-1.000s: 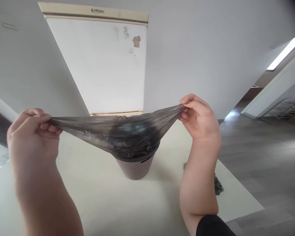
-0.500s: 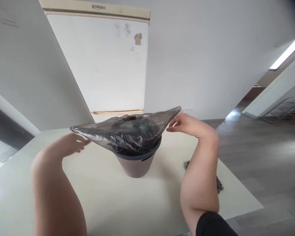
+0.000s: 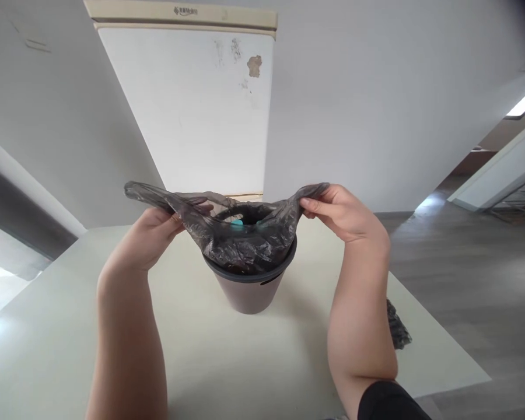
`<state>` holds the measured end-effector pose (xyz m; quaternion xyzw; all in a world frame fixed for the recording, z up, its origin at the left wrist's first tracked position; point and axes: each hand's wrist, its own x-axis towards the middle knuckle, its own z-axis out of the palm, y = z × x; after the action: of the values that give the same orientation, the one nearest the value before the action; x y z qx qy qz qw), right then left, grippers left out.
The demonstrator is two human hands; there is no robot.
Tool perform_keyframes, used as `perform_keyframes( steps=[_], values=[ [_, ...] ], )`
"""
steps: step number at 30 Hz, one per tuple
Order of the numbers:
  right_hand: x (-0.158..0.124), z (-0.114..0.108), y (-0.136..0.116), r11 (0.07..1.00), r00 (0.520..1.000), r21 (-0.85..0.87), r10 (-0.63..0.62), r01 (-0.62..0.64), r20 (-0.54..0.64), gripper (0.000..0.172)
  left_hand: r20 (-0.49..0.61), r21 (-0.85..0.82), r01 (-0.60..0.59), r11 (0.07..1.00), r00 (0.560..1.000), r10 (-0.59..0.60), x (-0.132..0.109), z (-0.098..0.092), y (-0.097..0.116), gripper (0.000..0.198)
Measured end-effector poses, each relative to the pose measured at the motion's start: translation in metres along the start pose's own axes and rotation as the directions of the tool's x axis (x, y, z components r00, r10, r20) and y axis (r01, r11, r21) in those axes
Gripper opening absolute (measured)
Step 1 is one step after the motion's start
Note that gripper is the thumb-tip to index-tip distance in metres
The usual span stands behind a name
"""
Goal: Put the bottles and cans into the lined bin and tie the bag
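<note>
A dark translucent garbage bag (image 3: 249, 248) lines a trash can (image 3: 249, 294) with a pinkish-brown body and a dark grey rim. Its mouth is pulled up and spread sideways above the rim. Through the opening something turquoise (image 3: 237, 223) shows inside; its kind I cannot make out. On the left, my left hand (image 3: 160, 226) grips the bag's edge, its fingers partly behind the film and the bag's left corner sticking out beyond. Opposite, my right hand (image 3: 332, 210) pinches the bag's right corner between thumb and fingers.
The can stands on a pale table (image 3: 227, 361). A crumpled black plastic bundle (image 3: 398, 326) lies by the table's right edge, partly behind my right forearm. Behind the table stands a white refrigerator (image 3: 192, 105) against a grey wall. Grey floor (image 3: 464, 280) stretches away on the right.
Both hands have closed on the bag's edges, the left moving right and up. The bag's mouth has opened wider, its front edge sagging, and the turquoise thing shows more clearly.
</note>
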<state>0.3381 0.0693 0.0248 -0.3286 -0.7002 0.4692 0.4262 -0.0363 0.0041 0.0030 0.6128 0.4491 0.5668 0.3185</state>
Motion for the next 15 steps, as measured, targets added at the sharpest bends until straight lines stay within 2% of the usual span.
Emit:
perform_keyframes(
  steps=[3,5,9,12,15],
  values=[
    [-0.001,0.001,-0.002,0.987,0.998,0.158,-0.012,0.020,-0.056,0.027,-0.014,-0.227,0.047,0.973,0.999,-0.051,0.002,0.004,0.004,0.022],
    [-0.002,0.000,-0.003,0.972,0.996,0.236,0.002,0.020,-0.094,0.026,-0.079,-0.358,-0.016,0.934,0.997,-0.014,0.004,0.003,0.004,0.010],
    [-0.003,-0.008,-0.003,0.947,0.983,0.322,0.066,-0.009,-0.169,0.022,-0.185,-0.583,-0.088,0.807,0.982,-0.027,0.009,-0.001,0.003,0.011],
    [-0.003,-0.013,-0.001,0.938,0.976,0.343,0.110,-0.040,-0.187,0.015,-0.243,-0.641,-0.111,0.759,0.968,-0.063,0.010,0.003,0.008,0.015],
    [0.001,-0.011,0.001,0.925,0.972,0.380,0.100,-0.012,-0.213,0.010,-0.282,-0.620,-0.153,0.770,0.959,-0.036,0.007,0.013,0.015,0.015]
  ],
)
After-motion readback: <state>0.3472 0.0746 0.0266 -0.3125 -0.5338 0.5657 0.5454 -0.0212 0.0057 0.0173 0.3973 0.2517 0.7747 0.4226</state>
